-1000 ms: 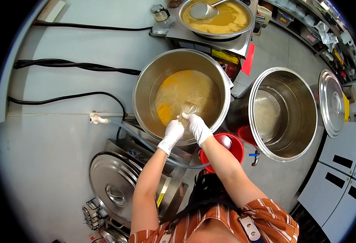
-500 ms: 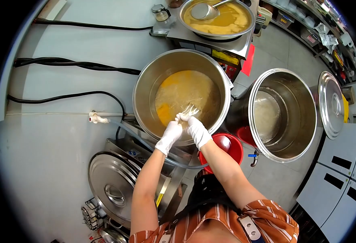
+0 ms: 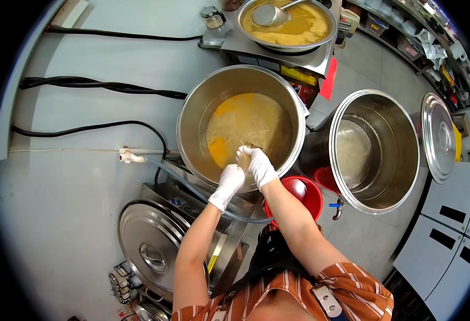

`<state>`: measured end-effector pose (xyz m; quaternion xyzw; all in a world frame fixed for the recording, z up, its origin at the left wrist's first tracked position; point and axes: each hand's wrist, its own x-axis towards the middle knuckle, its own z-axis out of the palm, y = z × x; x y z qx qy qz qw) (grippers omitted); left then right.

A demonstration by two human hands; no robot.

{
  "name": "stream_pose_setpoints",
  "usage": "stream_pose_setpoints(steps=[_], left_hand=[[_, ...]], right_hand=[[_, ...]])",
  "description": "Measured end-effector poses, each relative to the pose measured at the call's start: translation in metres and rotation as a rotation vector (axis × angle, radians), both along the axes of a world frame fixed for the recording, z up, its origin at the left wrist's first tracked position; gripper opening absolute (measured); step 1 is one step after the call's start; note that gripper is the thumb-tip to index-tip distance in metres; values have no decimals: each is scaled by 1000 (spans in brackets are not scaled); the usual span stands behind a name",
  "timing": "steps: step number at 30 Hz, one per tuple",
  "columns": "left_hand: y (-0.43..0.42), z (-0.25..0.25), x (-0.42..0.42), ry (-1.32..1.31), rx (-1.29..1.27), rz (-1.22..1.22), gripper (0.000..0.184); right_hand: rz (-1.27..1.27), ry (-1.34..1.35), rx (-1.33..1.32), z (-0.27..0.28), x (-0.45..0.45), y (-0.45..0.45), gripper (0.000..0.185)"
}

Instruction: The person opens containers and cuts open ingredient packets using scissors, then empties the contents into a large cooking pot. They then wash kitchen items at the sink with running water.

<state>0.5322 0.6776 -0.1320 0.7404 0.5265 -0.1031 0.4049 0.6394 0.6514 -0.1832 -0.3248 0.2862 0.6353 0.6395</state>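
Note:
Inside the large steel pot (image 3: 192, 101), yellow-brown liquid (image 3: 240, 115) shows orange patches on its surface. Both of my hands are white-gloved and held over the near side of this pot. My left hand (image 3: 229, 183) is closed in a fist on the lower end of a limp, pale, see-through thing that looks like a bag (image 3: 244, 161). Just above and to the right, my right hand (image 3: 257, 165) has its fingers closed around the upper part of it. The fingers hide much of this thing, so I cannot make out its exact kind.
To the right stands a second steel pot (image 3: 393, 134) with cloudy liquid at its bottom, its lid (image 3: 438, 139) beyond. A red bucket (image 3: 312, 198) and a hose (image 3: 184, 183) are close by. At the back, a pan (image 3: 332, 37) of yellow liquid holds a ladle (image 3: 267, 15).
My right hand has shifted slightly right and its fingers have moved along the limp thing. The whitish bunched end that stuck out above the hands no longer shows. My left hand stays closed.

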Motion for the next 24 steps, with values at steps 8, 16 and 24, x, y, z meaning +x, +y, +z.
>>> stream_pose_setpoints(steps=[8,16,24], left_hand=[[-5,4,-3,31,3,13,32],[-8,-11,-10,55,-40,48,32],[-2,-10,-11,-6,56,69,32]], right_hand=[[-34,-47,-5,5,0,0,16],[14,-37,-13,-24,-6,1,13],[87,53,33,-5,-7,-1,16]])
